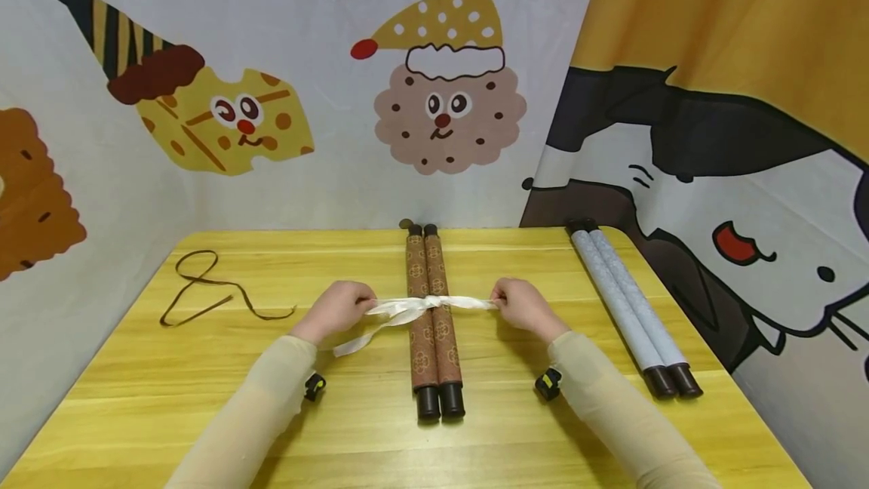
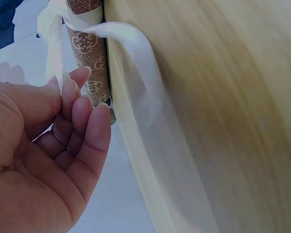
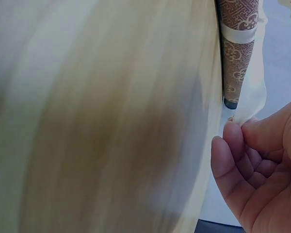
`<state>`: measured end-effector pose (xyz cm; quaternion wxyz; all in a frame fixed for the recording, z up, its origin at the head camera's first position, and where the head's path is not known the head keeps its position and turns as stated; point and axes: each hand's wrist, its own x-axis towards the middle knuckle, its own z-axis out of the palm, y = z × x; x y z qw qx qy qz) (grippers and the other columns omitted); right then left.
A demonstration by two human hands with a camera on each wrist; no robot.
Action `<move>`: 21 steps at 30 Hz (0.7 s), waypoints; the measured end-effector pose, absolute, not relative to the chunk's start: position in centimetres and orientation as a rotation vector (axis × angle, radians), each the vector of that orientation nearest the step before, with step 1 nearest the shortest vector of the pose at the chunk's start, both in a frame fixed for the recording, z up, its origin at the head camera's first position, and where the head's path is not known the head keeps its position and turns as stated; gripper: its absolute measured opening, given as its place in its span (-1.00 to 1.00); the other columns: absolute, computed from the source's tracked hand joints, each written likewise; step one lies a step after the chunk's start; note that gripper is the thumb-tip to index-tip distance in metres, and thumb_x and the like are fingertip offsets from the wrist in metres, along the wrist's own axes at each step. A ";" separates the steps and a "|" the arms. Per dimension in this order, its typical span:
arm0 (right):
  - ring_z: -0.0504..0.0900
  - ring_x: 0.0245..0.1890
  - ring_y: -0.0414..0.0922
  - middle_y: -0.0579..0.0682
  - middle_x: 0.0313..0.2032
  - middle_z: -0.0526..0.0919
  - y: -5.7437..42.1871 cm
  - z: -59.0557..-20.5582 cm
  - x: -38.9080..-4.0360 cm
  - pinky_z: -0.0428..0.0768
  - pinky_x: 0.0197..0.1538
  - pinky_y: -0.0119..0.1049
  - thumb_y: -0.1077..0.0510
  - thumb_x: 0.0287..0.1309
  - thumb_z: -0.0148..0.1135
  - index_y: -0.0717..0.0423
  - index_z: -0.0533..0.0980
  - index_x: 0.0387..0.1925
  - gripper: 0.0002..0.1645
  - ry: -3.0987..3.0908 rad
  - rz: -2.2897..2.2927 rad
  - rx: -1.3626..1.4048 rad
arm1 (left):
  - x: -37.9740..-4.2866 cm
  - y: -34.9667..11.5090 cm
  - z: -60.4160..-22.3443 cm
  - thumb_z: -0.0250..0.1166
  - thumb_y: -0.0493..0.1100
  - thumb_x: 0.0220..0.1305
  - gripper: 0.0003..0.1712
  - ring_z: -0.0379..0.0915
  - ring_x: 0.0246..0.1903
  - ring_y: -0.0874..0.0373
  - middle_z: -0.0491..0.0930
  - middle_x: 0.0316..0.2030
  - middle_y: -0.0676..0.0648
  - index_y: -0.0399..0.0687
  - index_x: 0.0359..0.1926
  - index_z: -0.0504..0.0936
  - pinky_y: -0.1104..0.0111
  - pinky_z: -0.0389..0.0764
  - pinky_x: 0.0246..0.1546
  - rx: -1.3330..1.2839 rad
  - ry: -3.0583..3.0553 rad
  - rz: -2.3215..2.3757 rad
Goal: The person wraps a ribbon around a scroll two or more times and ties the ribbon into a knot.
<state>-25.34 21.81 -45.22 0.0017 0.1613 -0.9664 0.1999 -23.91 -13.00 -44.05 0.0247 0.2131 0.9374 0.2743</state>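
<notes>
A brown patterned scroll (image 1: 424, 349), rolled from both ends into two side-by-side rolls with dark end knobs, lies lengthwise mid-table. Round its middle goes a white ribbon (image 1: 468, 302), knotted on top with what looks like a loop on the left. My left hand (image 1: 337, 306) pinches the ribbon between thumb and fingertips left of the scroll; one loose tail (image 2: 140, 53) hangs down beside that hand. On the other side my right hand (image 1: 528, 306) pinches the ribbon's right part, which runs nearly straight from the knot. In the right wrist view, the ribbon band (image 3: 238, 34) wraps the roll.
To the right lies a second scroll (image 1: 631, 300), pale blue-grey with dark knobs. A thin brown cord (image 1: 204, 279) is looped loosely on the left of the wooden table (image 1: 366, 444). Behind the table hangs a cloth (image 1: 326, 195) with cartoon figures.
</notes>
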 end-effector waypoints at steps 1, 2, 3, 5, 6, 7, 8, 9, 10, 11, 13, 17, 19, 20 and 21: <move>0.46 -0.43 -0.11 -0.04 -0.45 0.56 21.9 -45.2 -25.3 0.52 -0.25 -0.15 0.37 0.22 0.22 0.16 0.53 -0.39 -0.90 -3.031 0.622 0.503 | -24.0 -13.0 -44.1 0.26 -0.27 0.37 -0.86 0.57 -0.33 0.12 0.70 -0.30 -0.06 -0.18 -0.24 0.74 0.14 0.59 -0.17 0.659 2.898 0.847; 0.46 -0.43 -0.11 -0.04 -0.45 0.56 22.1 -45.2 -25.2 0.52 -0.24 -0.14 0.38 0.21 0.22 0.16 0.53 -0.39 -0.89 -3.029 0.620 0.502 | -24.0 -13.1 -44.2 0.26 -0.27 0.37 -0.87 0.56 -0.33 0.13 0.69 -0.30 -0.06 -0.18 -0.25 0.74 0.14 0.59 -0.18 0.662 2.896 0.847; 0.46 -0.43 -0.11 -0.04 -0.45 0.56 22.2 -45.2 -25.2 0.52 -0.24 -0.14 0.38 0.21 0.22 0.16 0.53 -0.39 -0.89 -3.027 0.618 0.501 | -24.0 -13.1 -44.2 0.26 -0.27 0.37 -0.87 0.55 -0.34 0.14 0.69 -0.31 -0.06 -0.18 -0.25 0.74 0.15 0.59 -0.19 0.664 2.895 0.847; 0.45 -0.44 -0.10 -0.04 -0.46 0.55 22.5 -45.1 -25.1 0.51 -0.25 -0.14 0.39 0.21 0.20 0.16 0.52 -0.40 -0.88 -3.030 0.622 0.496 | -24.1 -13.1 -44.2 0.26 -0.27 0.37 -0.87 0.55 -0.35 0.14 0.69 -0.32 -0.05 -0.19 -0.26 0.73 0.15 0.59 -0.20 0.670 2.896 0.845; 0.45 -0.43 -0.10 -0.04 -0.46 0.54 22.6 -45.2 -25.1 0.51 -0.25 -0.14 0.39 0.21 0.20 0.15 0.52 -0.39 -0.88 -3.031 0.623 0.493 | -24.1 -13.1 -44.2 0.26 -0.27 0.37 -0.87 0.55 -0.35 0.13 0.69 -0.32 -0.06 -0.19 -0.26 0.73 0.15 0.59 -0.19 0.676 2.901 0.842; 0.45 -0.43 -0.09 -0.04 -0.46 0.54 22.7 -45.2 -25.0 0.50 -0.24 -0.14 0.39 0.21 0.20 0.15 0.51 -0.40 -0.88 -3.035 0.625 0.485 | -24.1 -13.1 -44.2 0.26 -0.27 0.37 -0.87 0.55 -0.35 0.13 0.69 -0.32 -0.06 -0.19 -0.27 0.73 0.15 0.59 -0.20 0.682 2.904 0.840; 0.44 -0.43 -0.09 -0.05 -0.46 0.53 22.8 -45.2 -25.0 0.50 -0.24 -0.15 0.39 0.21 0.19 0.14 0.51 -0.40 -0.87 -3.041 0.626 0.479 | -24.1 -13.1 -44.2 0.26 -0.27 0.36 -0.87 0.55 -0.36 0.13 0.69 -0.33 -0.07 -0.20 -0.27 0.73 0.15 0.59 -0.20 0.688 2.907 0.840; 0.44 -0.43 -0.09 -0.05 -0.46 0.53 22.8 -45.2 -25.0 0.49 -0.23 -0.15 0.39 0.21 0.19 0.14 0.51 -0.40 -0.87 -3.046 0.627 0.474 | -24.1 -13.1 -44.2 0.26 -0.28 0.36 -0.87 0.56 -0.36 0.12 0.69 -0.33 -0.07 -0.21 -0.27 0.73 0.15 0.60 -0.20 0.692 2.909 0.837; 0.44 -0.43 -0.09 -0.05 -0.46 0.52 22.9 -45.3 -25.0 0.49 -0.24 -0.15 0.39 0.20 0.19 0.14 0.50 -0.40 -0.87 -3.048 0.625 0.475 | -24.1 -13.1 -44.2 0.26 -0.28 0.36 -0.87 0.56 -0.35 0.12 0.69 -0.32 -0.08 -0.22 -0.26 0.73 0.14 0.60 -0.20 0.699 2.914 0.832; 0.44 -0.42 -0.09 -0.05 -0.46 0.52 22.9 -45.3 -25.0 0.49 -0.23 -0.15 0.40 0.19 0.19 0.14 0.50 -0.40 -0.87 -3.049 0.620 0.469 | -24.1 -13.2 -44.2 0.27 -0.28 0.36 -0.87 0.57 -0.35 0.12 0.70 -0.32 -0.08 -0.22 -0.26 0.73 0.15 0.60 -0.20 0.695 2.915 0.831; 0.44 -0.42 -0.09 -0.06 -0.47 0.51 22.9 -45.3 -25.0 0.49 -0.23 -0.15 0.40 0.16 0.19 0.12 0.49 -0.42 -0.85 -3.047 0.610 0.460 | -24.1 -13.2 -44.3 0.27 -0.28 0.36 -0.87 0.57 -0.35 0.12 0.70 -0.31 -0.09 -0.21 -0.26 0.74 0.15 0.60 -0.19 0.683 2.915 0.826; 0.45 -0.43 -0.08 -0.05 -0.47 0.52 23.1 -45.3 -25.0 0.49 -0.23 -0.14 0.40 0.14 0.19 0.12 0.49 -0.43 -0.85 -3.042 0.599 0.447 | -24.2 -13.2 -44.3 0.27 -0.28 0.36 -0.87 0.57 -0.34 0.14 0.71 -0.29 -0.08 -0.20 -0.25 0.74 0.16 0.61 -0.18 0.675 2.916 0.816; 0.45 -0.42 -0.07 -0.05 -0.46 0.53 23.3 -45.3 -25.0 0.49 -0.23 -0.13 0.40 0.13 0.20 0.12 0.50 -0.42 -0.86 -3.050 0.587 0.430 | -24.2 -13.2 -44.3 0.27 -0.28 0.36 -0.87 0.57 -0.35 0.14 0.71 -0.29 -0.09 -0.21 -0.25 0.74 0.16 0.61 -0.19 0.682 2.914 0.818; 0.46 -0.42 -0.07 -0.04 -0.46 0.53 23.4 -45.3 -25.0 0.49 -0.23 -0.13 0.39 0.13 0.21 0.12 0.50 -0.41 -0.86 -3.053 0.582 0.419 | -24.2 -13.2 -44.2 0.26 -0.29 0.36 -0.87 0.56 -0.36 0.15 0.71 -0.30 -0.09 -0.21 -0.25 0.74 0.16 0.61 -0.20 0.687 2.912 0.822; 0.46 -0.42 -0.07 -0.04 -0.45 0.54 23.4 -45.3 -25.0 0.49 -0.23 -0.13 0.39 0.13 0.22 0.12 0.51 -0.41 -0.87 -3.057 0.576 0.409 | -24.2 -13.2 -44.2 0.26 -0.29 0.36 -0.87 0.55 -0.38 0.16 0.70 -0.30 -0.09 -0.21 -0.26 0.74 0.16 0.60 -0.21 0.685 2.909 0.826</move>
